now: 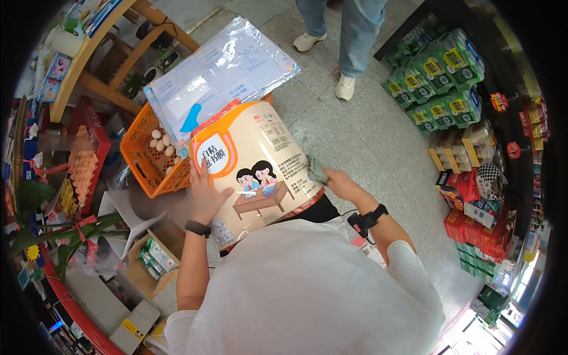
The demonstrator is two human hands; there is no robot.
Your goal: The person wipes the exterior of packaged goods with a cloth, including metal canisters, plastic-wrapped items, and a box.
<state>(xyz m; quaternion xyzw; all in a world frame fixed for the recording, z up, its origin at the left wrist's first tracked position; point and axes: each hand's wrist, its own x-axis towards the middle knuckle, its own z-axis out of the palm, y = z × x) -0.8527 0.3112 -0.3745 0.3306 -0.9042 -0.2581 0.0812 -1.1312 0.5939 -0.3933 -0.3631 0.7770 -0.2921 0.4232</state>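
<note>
A large, glossy plastic packet (pixel 262 164) lies curved across my lap, printed with two cartoon children at a desk. My left hand (pixel 205 195) rests on its left edge, thumb and fingers spread over the front. At the packet's right edge, my right hand (pixel 341 184) grips a crumpled grey-green cloth (pixel 316 170) that touches the surface. Beyond the packet, a stack of clear-wrapped sheets with blue grids (pixel 226 57) sits over an orange plastic crate (pixel 153 179). A bright blue plastic piece (pixel 191 118) shows on that stack.
Several eggs (pixel 166 141) lie in the crate. On my left are egg trays (pixel 83 162), an open cardboard box (pixel 155 284) of small packs and a plant (pixel 66 239). Shrink-wrapped green packs (pixel 437 73) stand at right. A person in jeans (pixel 361 35) stands ahead.
</note>
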